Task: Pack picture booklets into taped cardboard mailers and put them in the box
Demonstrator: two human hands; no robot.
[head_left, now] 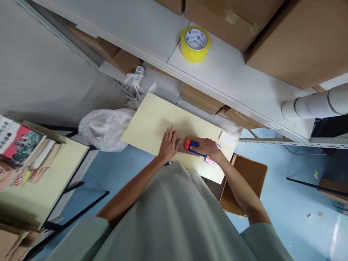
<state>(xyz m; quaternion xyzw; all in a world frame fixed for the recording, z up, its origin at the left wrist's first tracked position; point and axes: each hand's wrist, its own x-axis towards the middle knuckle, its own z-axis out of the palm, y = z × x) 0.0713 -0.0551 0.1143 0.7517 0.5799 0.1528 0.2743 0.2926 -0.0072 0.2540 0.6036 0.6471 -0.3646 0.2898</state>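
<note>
A small brown cardboard box [182, 135] lies on the cream tabletop [146, 119] in front of me. My left hand [168, 144] rests on the box's left end, fingers stretched out flat and thumb toward the middle. My right hand [208, 148] is closed around a blue and red tape dispenser [193, 145], which sits over the right part of the box. Its red end points toward my left hand. A phone [209, 160] with a lit pink screen lies partly under my right hand and wrist.
A stack of white paper [227, 138] is at the table's right. The shelf above holds a yellow tape roll [195, 44] and large cartons [299, 47]. An open carton [244, 181] stands right below; a white plastic bag [106, 128] hangs left, beside another table [65, 163].
</note>
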